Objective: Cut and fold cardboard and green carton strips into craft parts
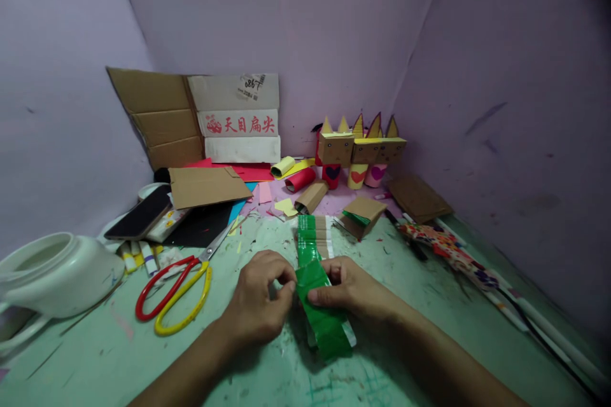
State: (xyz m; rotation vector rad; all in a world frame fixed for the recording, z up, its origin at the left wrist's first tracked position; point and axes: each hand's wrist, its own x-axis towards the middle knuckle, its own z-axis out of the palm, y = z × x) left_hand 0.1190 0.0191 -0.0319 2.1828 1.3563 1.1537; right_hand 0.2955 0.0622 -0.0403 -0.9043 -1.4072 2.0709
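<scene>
A green printed strip of cardboard (321,311) is held up in front of me, bent and creased, with white showing along one edge. My right hand (346,289) grips its right side, thumb on the green face. Against its left edge, my left hand (267,296) pinches with thumb and forefinger; the fingertips meet the strip's edge. Just beyond lies a green and brown cardboard piece (315,238), partly hidden behind the strip. To the left rest scissors (191,283) with one red and one yellow handle.
A white teapot (62,273) stands at far left, near a phone (138,213). Cat-eared cardboard figures (365,152) stand at the back. A folded cardboard piece (363,213), a brown cardboard tube (312,196) and a red roll (300,179) lie beyond my hands. Cardboard (233,117) leans against the wall.
</scene>
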